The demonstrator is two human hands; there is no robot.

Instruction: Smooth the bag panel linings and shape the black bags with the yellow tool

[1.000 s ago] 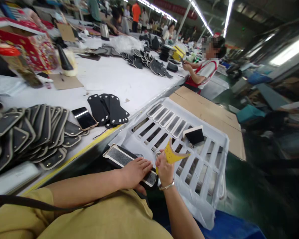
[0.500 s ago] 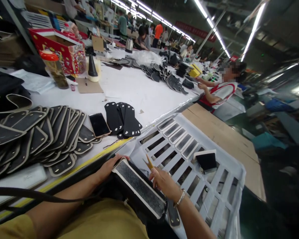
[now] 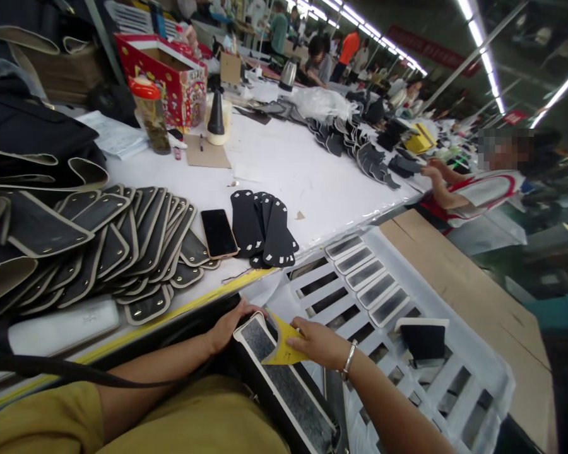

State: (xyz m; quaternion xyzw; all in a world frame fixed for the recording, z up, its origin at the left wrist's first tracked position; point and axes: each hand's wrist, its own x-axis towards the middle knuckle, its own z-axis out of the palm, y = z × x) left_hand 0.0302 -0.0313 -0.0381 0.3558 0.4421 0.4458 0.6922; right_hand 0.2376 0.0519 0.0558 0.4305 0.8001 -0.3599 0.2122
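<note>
Currently: right hand (image 3: pixel 319 343), fingers pinching one yellow notched piece (image 3: pixel 288 354) above a pale-edged dark strip (image 3: pixel 294 392); left hand (image 3: pixel 228 326) at its far end, finger closure indeterminable.

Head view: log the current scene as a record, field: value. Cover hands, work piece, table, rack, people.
left hand: at the upper end of the long dark piece; grip partly hidden
right hand: holds the yellow forked tool
long dark piece: grey panel, pale edging; tool over its upper part
table: phone between pale-edged flaps and black strips
rack: slatted; five narrow pieces in a row, one black-faced piece
nearest person: red-trimmed clothing, beside the table
</note>
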